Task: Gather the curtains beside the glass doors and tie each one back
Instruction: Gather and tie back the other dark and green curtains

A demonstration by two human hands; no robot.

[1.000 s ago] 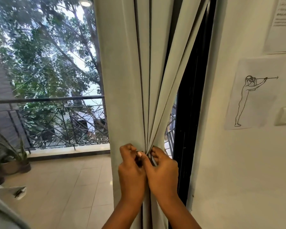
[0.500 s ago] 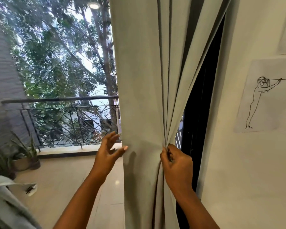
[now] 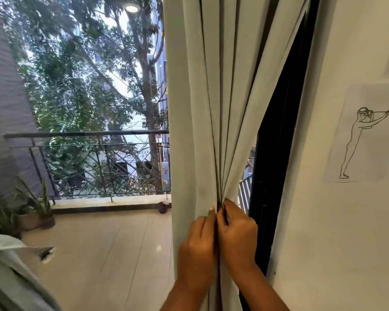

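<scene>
Nearest to us, both hands meet at the gathered pleats of the pale grey-green curtain. Our left hand has its fingers curled around the folds from the left side, grasping the cloth; our right hand pinches the same bunch from the right, knuckles touching the left hand's fingers. Something thin and dark shows between the right hand's fingers; we cannot tell what it is. The curtain hangs in front of us at centre, its folds converging to a narrow waist just above the hands and fanning wider upward. Just to its right stands the black door frame, and beyond that a white wall carrying a sheet of paper with a line drawing of a standing figure with arms stretched out. At the lower left edge a second mass of pale cloth enters the view, close to us and blurred. Past the glass to the left lies a tiled balcony floor, a potted plant near the grey side wall, then a dark metal railing. Farthest off, trees and bits of buildings. A round lamp reflection sits high on the glass.
</scene>
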